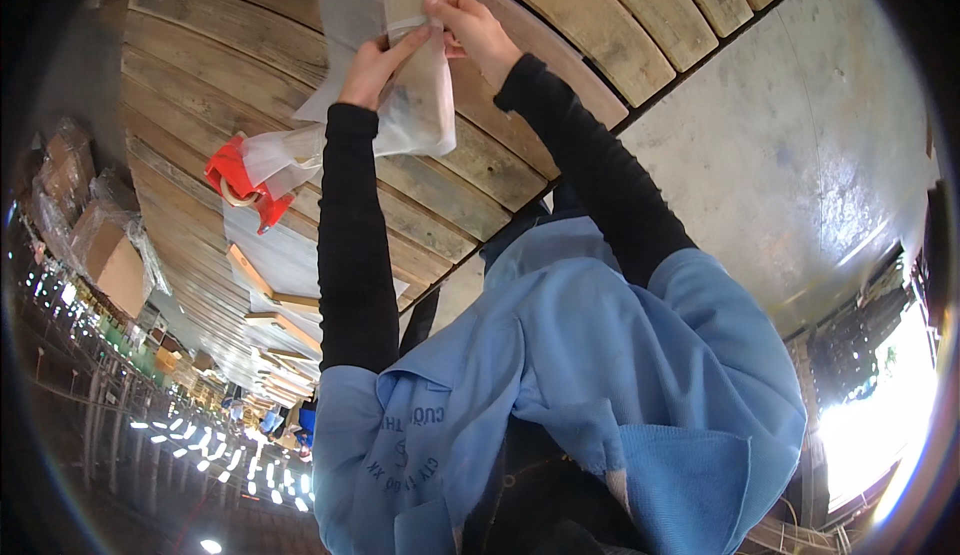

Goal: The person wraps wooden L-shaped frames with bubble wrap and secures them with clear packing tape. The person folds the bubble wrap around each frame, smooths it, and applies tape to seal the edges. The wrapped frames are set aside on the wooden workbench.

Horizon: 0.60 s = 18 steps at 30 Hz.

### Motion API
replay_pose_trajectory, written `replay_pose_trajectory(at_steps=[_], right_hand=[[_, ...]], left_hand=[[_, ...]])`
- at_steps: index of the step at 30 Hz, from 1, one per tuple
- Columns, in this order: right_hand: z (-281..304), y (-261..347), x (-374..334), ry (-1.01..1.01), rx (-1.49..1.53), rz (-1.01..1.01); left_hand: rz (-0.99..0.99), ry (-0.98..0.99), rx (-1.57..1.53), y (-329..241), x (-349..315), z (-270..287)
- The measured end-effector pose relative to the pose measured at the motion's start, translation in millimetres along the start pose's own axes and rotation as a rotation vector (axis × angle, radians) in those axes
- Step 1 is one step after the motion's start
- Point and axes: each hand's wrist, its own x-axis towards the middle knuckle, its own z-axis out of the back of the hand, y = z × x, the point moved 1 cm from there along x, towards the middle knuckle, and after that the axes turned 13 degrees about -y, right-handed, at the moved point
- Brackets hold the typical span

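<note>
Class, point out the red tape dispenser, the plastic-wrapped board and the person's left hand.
Red tape dispenser [240,181], head view, on its red body.
Plastic-wrapped board [425,95], head view, on its lower wrapped part.
Left hand [375,63], head view, on its back.

We were in a factory packing hall. A long slatted wooden bench [250,65] ran off into the distance, with a red tape dispenser [240,183], clear plastic wrap [290,150] and flat wooden pieces [262,285] along it. Wrapped cartons [110,255] were stacked beside it, on a bare concrete floor [800,135] under rows of ceiling lights [200,445].
</note>
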Motion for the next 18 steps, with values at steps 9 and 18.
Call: replay_pose_trajectory(at_steps=[9,18], right_hand=[[-17.2,160.4,-137.8,0.416,0.016,0.299],[-31.0,246.2,-280.5,0.457,0.07,0.903]], left_hand=[[0.007,0.236,-0.848,-84.5,-125.7,59.3],[-0.8,-0.053,-1.399,-78.6,-262.7,96.9]])
